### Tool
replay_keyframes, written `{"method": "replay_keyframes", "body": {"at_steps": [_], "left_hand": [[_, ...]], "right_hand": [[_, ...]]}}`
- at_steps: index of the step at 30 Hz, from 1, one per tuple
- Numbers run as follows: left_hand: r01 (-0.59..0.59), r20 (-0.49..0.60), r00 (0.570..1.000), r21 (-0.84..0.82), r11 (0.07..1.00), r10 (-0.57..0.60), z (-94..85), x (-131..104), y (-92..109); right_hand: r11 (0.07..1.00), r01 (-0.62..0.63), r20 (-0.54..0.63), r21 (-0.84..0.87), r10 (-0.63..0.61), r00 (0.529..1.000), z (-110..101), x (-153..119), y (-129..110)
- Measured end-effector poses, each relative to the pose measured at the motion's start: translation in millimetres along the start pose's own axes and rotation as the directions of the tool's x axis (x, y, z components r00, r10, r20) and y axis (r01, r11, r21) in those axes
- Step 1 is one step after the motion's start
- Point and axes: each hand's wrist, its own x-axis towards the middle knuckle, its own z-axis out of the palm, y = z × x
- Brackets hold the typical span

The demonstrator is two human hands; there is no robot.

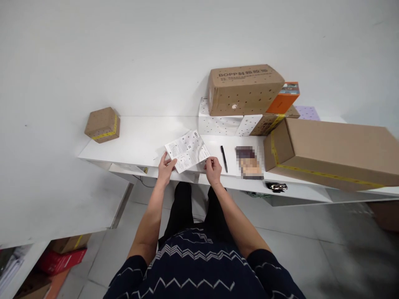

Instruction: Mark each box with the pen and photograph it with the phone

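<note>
A flat white box [188, 150] printed with text, a QR code and a barcode lies tilted above the white shelf. My left hand [166, 168] grips its lower left side, thumb on top and fingers at the edge. At the lower right corner, my right hand [213, 169] is closed, with curled fingers against the box; its fingertips are partly hidden. To the right of that hand lies a black pen [224, 158]. Farther right is a blurred-out brown and tan flat item [249, 162].
A small taped carton [102, 124] stands at the shelf's left end. Against the wall, a larger carton [246, 91] rests on a white box [218, 124], beside an orange box [283, 99]. A long carton [330, 153] fills the right side. A dark metallic object [277, 187] sits at the front edge.
</note>
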Motion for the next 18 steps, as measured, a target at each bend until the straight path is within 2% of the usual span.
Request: {"method": "replay_keyframes", "body": {"at_steps": [8, 18], "left_hand": [[0.034, 0.013, 0.999, -0.056, 0.998, -0.033, 1.6, -9, 3], [0.188, -0.011, 0.982, -0.008, 0.982, -0.188, -0.1, -10, 8]], "right_hand": [[0.999, -0.026, -0.028, 0.027, 0.026, 0.999, 1, -1, 1], [0.997, -0.049, -0.06, 0.053, 0.052, 0.997, 3, 0, 10]]}}
